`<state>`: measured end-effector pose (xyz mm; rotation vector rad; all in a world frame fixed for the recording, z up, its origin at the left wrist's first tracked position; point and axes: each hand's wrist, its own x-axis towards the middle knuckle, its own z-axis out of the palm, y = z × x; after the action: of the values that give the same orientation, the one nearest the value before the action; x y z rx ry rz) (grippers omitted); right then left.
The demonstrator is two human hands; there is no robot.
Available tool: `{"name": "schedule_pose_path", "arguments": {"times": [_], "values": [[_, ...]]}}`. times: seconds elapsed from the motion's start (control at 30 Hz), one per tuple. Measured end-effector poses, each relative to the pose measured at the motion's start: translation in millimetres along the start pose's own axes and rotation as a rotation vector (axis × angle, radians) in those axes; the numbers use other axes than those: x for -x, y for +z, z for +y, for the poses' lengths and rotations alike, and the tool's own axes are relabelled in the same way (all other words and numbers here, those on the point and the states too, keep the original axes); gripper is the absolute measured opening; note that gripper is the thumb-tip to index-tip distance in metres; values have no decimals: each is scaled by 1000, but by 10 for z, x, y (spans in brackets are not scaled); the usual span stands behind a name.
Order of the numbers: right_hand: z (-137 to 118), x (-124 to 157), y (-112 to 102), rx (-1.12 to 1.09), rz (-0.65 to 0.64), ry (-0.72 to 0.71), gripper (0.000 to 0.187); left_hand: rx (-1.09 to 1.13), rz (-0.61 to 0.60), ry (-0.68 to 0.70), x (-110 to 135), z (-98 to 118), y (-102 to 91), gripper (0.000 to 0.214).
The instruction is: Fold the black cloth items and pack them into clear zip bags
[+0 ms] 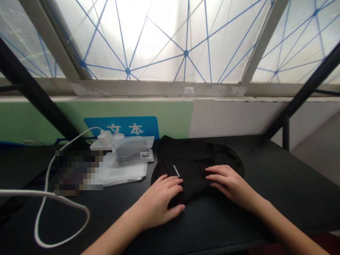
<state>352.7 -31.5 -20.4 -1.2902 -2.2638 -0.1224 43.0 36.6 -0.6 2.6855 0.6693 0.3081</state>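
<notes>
A black fabric item (191, 156), perhaps a folded garment or a soft bag, lies flat on the black table (278, 170). Small white lettering (176, 171) shows on its left part. Its exact kind is hard to make out. My left hand (166, 200) rests on the lower left edge of the fabric, just below the lettering, with fingers loosely spread. On the right side, my right hand (228, 180) touches the fabric with its fingers stretched out and slightly apart. Neither hand grips anything that I can see.
Left of the fabric lie clear plastic packages (134, 150) on a stack of white bags (122, 173). A white power strip (102, 143) with a charger sits behind them. A white cable (87, 212) loops across the table's left side. Black metal posts (300, 95) rise at both sides.
</notes>
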Motion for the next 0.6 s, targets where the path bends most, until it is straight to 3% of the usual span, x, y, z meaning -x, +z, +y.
{"name": "schedule_pose_path", "arguments": {"times": [0.17, 0.33, 0.5, 0.6], "values": [[-51, -92, -49, 42, 151, -62, 13, -9, 84, -32, -63, 152, 11, 12], [-177, -111, -262, 84, 243, -132, 13, 113, 172, -40, 0, 353, -166, 24], [-375, 18, -539, 69, 110, -202, 14, 332, -11, -123, 235, 512, -499, 24], [-381, 26, -614, -3, -23, -173, 23, 499, -93, -250, 214, 417, -617, 28]]}}
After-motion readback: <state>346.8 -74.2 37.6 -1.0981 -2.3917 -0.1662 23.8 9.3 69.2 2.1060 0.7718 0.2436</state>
